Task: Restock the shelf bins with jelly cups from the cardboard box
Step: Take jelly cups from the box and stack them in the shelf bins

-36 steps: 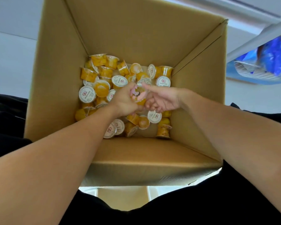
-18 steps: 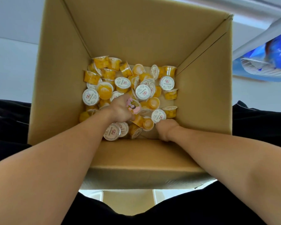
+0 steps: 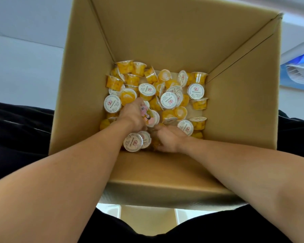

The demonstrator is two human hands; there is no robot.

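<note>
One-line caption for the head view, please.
Both hands, left and right, reach among jelly cups in the cardboard box.

one open brown cardboard box (image 3: 165, 41). roughly thirty small clear plastic jelly cups (image 3: 168, 100) with yellow fruit filling and round white printed lids lie heaped on its floor; overlap hides the exact number. two bare hands, left hand (image 3: 132, 114) and right hand (image 3: 168, 138), reach among them.

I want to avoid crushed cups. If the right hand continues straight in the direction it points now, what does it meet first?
Probably the white-lidded jelly cups beside the left forearm: the right hand points leftward along the cardboard box near wall. Depth is unclear.
</note>
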